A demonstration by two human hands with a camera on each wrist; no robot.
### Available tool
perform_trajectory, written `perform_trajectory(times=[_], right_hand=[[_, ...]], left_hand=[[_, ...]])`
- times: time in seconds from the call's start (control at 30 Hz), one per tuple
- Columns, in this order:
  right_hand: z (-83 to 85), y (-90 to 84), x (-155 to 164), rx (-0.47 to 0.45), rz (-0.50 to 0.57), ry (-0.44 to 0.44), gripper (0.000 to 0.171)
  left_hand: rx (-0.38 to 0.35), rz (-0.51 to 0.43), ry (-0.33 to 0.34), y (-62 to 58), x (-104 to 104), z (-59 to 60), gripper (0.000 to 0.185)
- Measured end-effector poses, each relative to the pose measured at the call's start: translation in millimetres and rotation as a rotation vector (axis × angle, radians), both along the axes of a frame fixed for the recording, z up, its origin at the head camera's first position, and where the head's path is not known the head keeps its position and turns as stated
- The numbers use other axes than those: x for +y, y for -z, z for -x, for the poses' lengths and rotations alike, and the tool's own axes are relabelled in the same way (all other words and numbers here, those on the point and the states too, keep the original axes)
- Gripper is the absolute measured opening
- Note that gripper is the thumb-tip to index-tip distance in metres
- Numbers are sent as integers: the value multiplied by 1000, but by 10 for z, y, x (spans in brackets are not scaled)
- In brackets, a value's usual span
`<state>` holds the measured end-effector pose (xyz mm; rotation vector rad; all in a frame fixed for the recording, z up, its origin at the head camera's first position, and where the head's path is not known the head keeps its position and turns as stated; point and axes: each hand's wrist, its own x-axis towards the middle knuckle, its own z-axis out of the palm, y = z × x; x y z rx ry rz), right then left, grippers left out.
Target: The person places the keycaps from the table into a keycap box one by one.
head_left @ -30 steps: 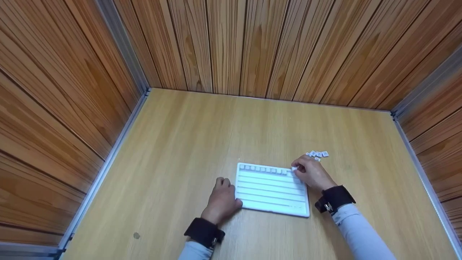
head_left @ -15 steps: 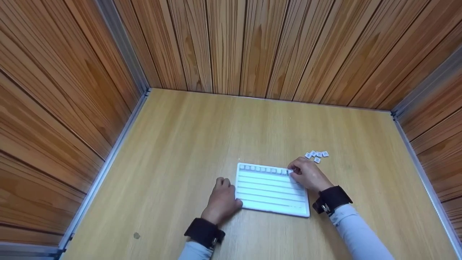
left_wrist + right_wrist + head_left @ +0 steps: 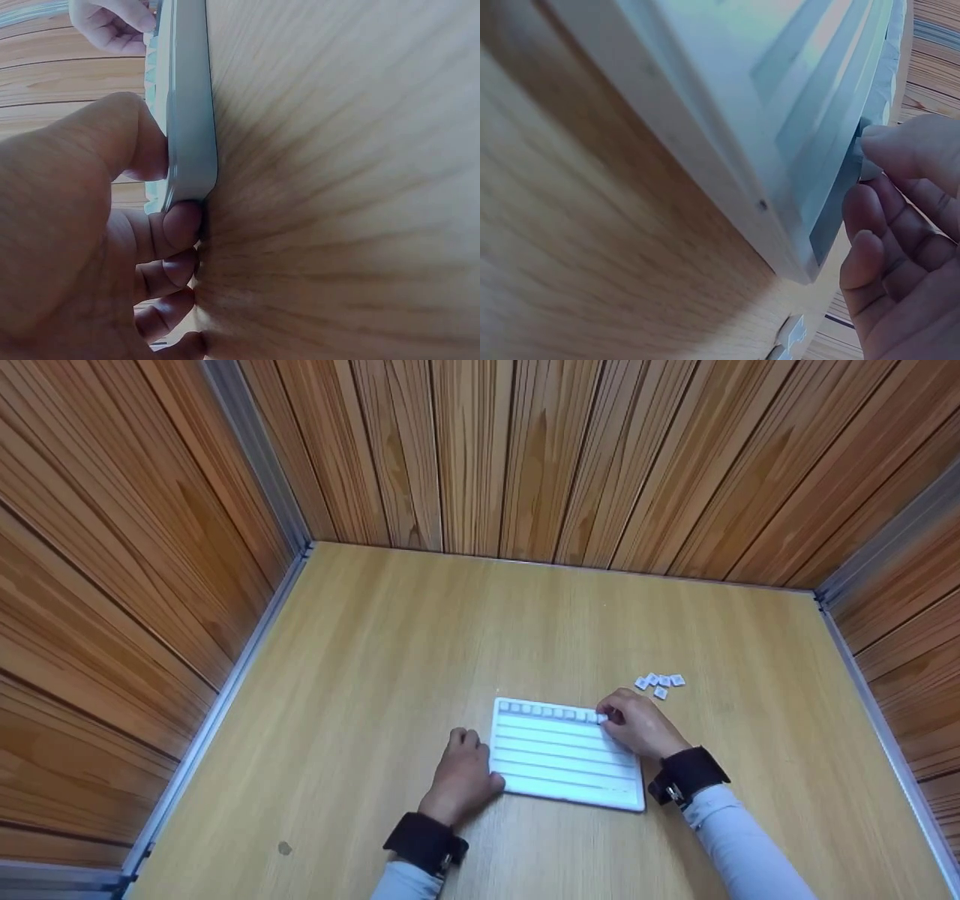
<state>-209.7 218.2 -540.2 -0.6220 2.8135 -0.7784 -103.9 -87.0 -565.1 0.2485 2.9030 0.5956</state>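
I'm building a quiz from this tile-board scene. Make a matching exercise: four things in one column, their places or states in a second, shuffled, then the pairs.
Things:
1. left hand
2. right hand
3. white rectangular plastic board with grooved rows
4. small loose white square tiles

Places or states:
A. lying flat on the wooden table, between the two hands
B. fingertips at the right end of the board's top row, pinching a tile
C. in a cluster on the table beyond the right hand
D. gripping the board's left edge

Pairs: 1-D, 2-B, 3-A, 4-C
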Motion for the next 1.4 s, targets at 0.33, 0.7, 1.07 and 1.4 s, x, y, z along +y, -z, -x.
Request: perform_trajectory(times=[0.33, 0.7, 1.07, 1.4], right_hand=[[-8, 15, -13, -43, -34, 36, 18], [-9, 14, -3, -10, -8, 21, 16], [-8, 27, 10, 7, -6, 5, 14], [-4, 48, -2, -8, -7, 12, 14]], left_hand=[[-17, -4, -12, 9, 8, 11, 41], [6, -25, -19, 2, 8, 7, 37], [-12, -12, -20, 11, 4, 17, 39], [-30, -17, -26, 8, 2, 12, 41]])
